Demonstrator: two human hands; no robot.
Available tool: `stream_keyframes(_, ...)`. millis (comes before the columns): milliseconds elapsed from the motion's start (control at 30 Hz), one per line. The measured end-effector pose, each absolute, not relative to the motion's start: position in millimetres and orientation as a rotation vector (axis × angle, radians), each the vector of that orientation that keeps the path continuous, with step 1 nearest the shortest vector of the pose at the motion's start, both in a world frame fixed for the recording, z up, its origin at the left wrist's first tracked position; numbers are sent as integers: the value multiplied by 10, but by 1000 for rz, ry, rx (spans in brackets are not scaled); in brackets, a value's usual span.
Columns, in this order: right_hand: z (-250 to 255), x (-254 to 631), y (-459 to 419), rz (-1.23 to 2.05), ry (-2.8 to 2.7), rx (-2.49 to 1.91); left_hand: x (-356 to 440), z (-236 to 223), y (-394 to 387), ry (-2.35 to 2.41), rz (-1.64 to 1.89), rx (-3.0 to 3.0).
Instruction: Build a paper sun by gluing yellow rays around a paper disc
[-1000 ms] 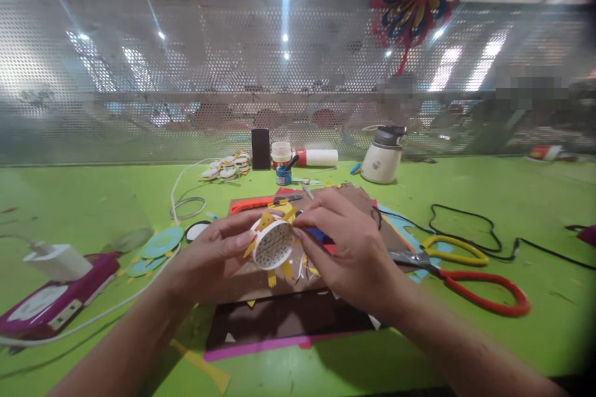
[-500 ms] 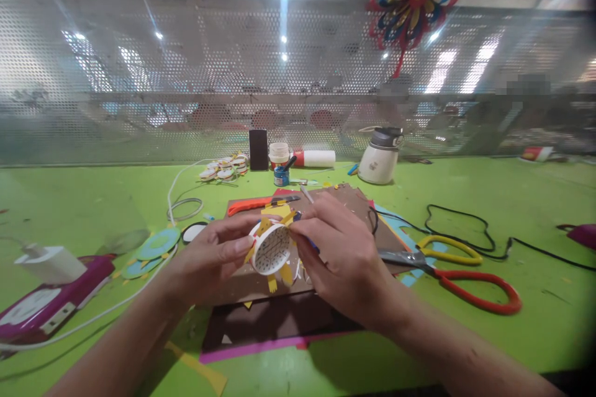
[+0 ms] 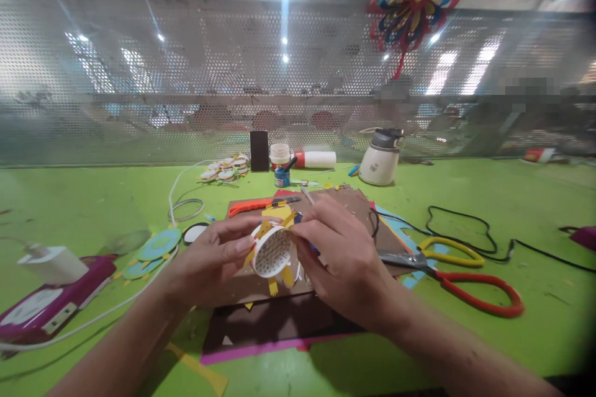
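A small round paper craft tilts above the brown board, its white rim and dark-patterned hollow inside facing me. Yellow paper pieces stick out around it like legs. My left hand grips its left side between thumb and fingers. At the upper right rim, beside a yellow strip, the thumb and fingertips of my right hand are pinched together. Exactly what lies between those fingertips is hidden. A thin grey stick shows just behind my right hand; I cannot tell whether it is held.
Brown boards lie under my hands, with an orange cutter on top. Large scissors rest at right near a black cord. Behind stand a blue jar, a phone and a white bottle. A purple power strip sits left.
Almost nothing differs. The whole view has shifted very slightly, and both hands keep their places on the paper craft.
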State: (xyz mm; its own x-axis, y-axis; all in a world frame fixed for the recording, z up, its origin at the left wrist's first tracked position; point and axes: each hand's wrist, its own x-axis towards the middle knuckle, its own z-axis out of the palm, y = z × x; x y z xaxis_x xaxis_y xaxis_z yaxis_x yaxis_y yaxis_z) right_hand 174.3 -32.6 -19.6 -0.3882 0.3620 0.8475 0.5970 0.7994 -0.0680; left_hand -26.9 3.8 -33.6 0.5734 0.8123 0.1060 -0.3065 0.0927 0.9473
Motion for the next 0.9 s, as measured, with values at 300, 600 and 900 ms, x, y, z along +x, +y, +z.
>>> stream_keyframes(300,-197,1726,-326,-294,-2018,-720,-290,-373,65,544,901,1229)
stream_keyframes(600,-185,1741,-306,-204,-1995,-730,-266,-334,43,551,916,1229)
stream_keyframes(900,-195,1743,-312,-30,-1925,-737,-290,-281,13,487,970,1250)
